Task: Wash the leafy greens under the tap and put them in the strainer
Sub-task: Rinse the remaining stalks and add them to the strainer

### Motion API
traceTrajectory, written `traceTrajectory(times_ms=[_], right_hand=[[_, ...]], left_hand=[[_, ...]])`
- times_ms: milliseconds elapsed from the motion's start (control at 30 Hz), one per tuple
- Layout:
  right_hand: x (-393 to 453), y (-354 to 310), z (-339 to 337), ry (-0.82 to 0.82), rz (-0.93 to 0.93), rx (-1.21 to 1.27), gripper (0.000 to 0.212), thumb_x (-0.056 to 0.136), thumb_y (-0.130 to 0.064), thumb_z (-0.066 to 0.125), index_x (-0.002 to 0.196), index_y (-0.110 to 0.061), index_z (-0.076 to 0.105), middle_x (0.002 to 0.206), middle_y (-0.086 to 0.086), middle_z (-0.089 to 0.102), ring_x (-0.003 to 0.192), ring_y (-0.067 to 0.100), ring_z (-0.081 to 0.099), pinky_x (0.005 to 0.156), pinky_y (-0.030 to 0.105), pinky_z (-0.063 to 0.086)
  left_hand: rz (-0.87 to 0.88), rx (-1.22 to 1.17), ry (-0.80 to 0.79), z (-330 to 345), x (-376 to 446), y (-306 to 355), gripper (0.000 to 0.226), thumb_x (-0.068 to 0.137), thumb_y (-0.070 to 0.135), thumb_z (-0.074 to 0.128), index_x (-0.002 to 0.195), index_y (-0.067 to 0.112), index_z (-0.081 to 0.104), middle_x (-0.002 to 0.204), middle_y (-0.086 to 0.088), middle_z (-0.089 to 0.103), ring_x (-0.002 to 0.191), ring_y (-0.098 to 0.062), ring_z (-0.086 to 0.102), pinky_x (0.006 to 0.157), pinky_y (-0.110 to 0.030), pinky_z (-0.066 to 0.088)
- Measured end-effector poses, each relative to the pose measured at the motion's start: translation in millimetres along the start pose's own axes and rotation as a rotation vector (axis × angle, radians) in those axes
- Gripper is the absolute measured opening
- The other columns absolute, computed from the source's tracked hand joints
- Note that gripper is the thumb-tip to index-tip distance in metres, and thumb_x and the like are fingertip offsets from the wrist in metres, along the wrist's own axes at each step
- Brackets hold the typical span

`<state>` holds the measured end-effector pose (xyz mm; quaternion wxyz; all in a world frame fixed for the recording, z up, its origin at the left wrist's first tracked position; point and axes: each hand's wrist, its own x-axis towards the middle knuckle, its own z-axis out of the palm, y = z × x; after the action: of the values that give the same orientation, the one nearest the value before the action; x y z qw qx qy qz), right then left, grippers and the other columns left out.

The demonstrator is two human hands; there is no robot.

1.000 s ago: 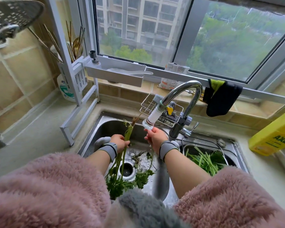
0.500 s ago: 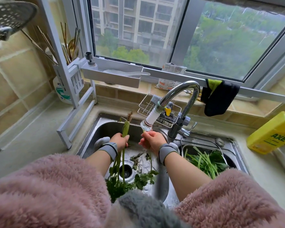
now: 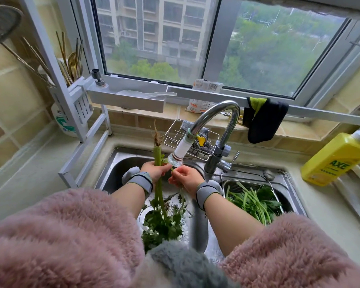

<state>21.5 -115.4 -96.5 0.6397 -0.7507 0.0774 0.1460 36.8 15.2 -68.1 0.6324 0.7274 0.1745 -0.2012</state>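
My left hand (image 3: 155, 170) grips a bunch of leafy greens (image 3: 160, 217) by its stalks, roots pointing up and leaves hanging down into the left sink basin (image 3: 121, 163). The chrome tap (image 3: 216, 115) curves over the basin, and its white nozzle (image 3: 180, 151) ends just above my hands. Under the nozzle, my right hand (image 3: 187, 178) has its fingers curled, pinching a thin stem from the bunch. A metal strainer (image 3: 277, 196) sits in the right basin with several washed green stalks (image 3: 253, 201) lying in it.
A yellow detergent bottle (image 3: 334, 161) stands on the counter at the right. Behind the tap are a wire sponge rack (image 3: 175, 134) and a black cloth (image 3: 262, 121) hung on the rail. A white rack with chopsticks (image 3: 71, 84) stands at the left.
My left hand has lifted the bunch and turned it upright, with the roots now beside the nozzle. Both hands have drawn closer together under the tap.
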Motion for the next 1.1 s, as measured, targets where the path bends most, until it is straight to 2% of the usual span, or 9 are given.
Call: traceTrajectory(times_ms=[100, 233, 333, 500, 600, 733, 867, 1000, 1100], right_hand=[[1.4, 0.4, -1.8, 0.025, -0.013, -0.050, 0.020, 0.094, -0.008, 0.051, 0.075, -0.014, 0.053, 0.054, -0.006, 0.065, 0.049, 0.001, 0.061, 0.060, 0.020, 0.049], [-0.4, 5.3, -8.4, 0.031, -0.034, -0.266, 0.023, 0.094, -0.010, 0.053, 0.073, -0.019, 0.055, 0.066, -0.002, 0.062, 0.060, 0.009, 0.059, 0.074, 0.029, 0.052], [-2.2, 12.8, -14.5, 0.036, -0.003, -0.355, 0.018, 0.094, -0.014, 0.054, 0.077, -0.017, 0.058, 0.069, 0.000, 0.062, 0.067, 0.015, 0.059, 0.079, 0.032, 0.052], [-9.0, 26.3, -26.2, 0.024, 0.059, -0.528, 0.009, 0.094, -0.016, 0.053, 0.088, -0.014, 0.058, 0.086, 0.005, 0.065, 0.062, 0.005, 0.052, 0.058, 0.016, 0.043], [-5.2, 29.3, -28.8, 0.028, 0.077, -0.588, 0.006, 0.090, -0.013, 0.059, 0.094, -0.011, 0.063, 0.089, 0.005, 0.067, 0.070, 0.009, 0.055, 0.064, 0.018, 0.043], [4.4, 21.4, -26.9, 0.146, 0.078, -0.289, 0.008, 0.093, -0.014, 0.055, 0.084, -0.014, 0.055, 0.078, 0.002, 0.065, 0.069, 0.013, 0.058, 0.071, 0.027, 0.054], [5.2, 8.0, -21.5, 0.173, 0.101, 0.099, 0.011, 0.095, -0.008, 0.051, 0.085, -0.012, 0.050, 0.075, 0.002, 0.062, 0.066, 0.012, 0.058, 0.050, 0.016, 0.050], [11.0, 5.9, -14.8, 0.184, 0.083, 0.180, 0.022, 0.083, 0.011, 0.059, 0.088, -0.010, 0.054, 0.079, 0.003, 0.062, 0.069, 0.009, 0.060, 0.059, 0.016, 0.051], [13.2, 3.5, -11.3, 0.234, 0.082, 0.144, 0.019, 0.082, 0.002, 0.066, 0.079, -0.015, 0.059, 0.072, -0.001, 0.061, 0.063, 0.008, 0.058, 0.057, 0.016, 0.049]], left_hand=[[0.000, -0.031, 0.024, 3.1, -1.5, 3.7, 0.012, 0.080, 0.017, 0.072, 0.073, 0.013, 0.064, 0.085, -0.012, 0.065, 0.086, -0.029, 0.060, 0.089, -0.039, 0.049], [0.033, -0.071, 0.075, 1.9, -1.8, 6.6, 0.026, 0.084, 0.019, 0.068, 0.062, 0.013, 0.054, 0.062, -0.003, 0.049, 0.059, -0.015, 0.043, 0.064, -0.026, 0.038], [0.039, -0.133, 0.129, -3.0, 0.2, 10.1, 0.031, 0.083, 0.023, 0.070, 0.060, 0.013, 0.051, 0.059, -0.002, 0.045, 0.056, -0.015, 0.040, 0.071, -0.028, 0.036], [0.087, -0.230, 0.212, -11.4, 5.2, 26.5, 0.032, 0.081, 0.025, 0.071, 0.060, 0.013, 0.050, 0.058, -0.003, 0.046, 0.059, -0.019, 0.042, 0.074, -0.030, 0.035], [0.119, -0.286, 0.259, -13.7, 7.0, 33.2, 0.035, 0.081, 0.020, 0.071, 0.057, 0.011, 0.048, 0.037, 0.005, 0.047, 0.052, -0.015, 0.038, 0.066, -0.027, 0.036], [0.134, -0.332, 0.296, -17.3, 5.5, 36.0, 0.041, 0.081, 0.021, 0.072, 0.052, 0.011, 0.044, 0.031, 0.008, 0.042, 0.050, -0.015, 0.037, 0.065, -0.026, 0.035], [0.130, -0.329, 0.312, -22.0, 3.6, 34.1, 0.044, 0.083, 0.025, 0.070, 0.053, 0.011, 0.040, 0.054, -0.003, 0.042, 0.051, -0.015, 0.036, 0.073, -0.027, 0.031], [0.123, -0.343, 0.335, -26.1, 2.2, 31.8, 0.045, 0.083, 0.026, 0.069, 0.053, 0.012, 0.039, 0.056, -0.003, 0.041, 0.053, -0.015, 0.037, 0.076, -0.027, 0.030], [0.127, -0.347, 0.346, -27.9, 1.2, 30.5, 0.045, 0.083, 0.025, 0.069, 0.052, 0.012, 0.040, 0.056, -0.004, 0.042, 0.054, -0.016, 0.039, 0.078, -0.028, 0.032]])
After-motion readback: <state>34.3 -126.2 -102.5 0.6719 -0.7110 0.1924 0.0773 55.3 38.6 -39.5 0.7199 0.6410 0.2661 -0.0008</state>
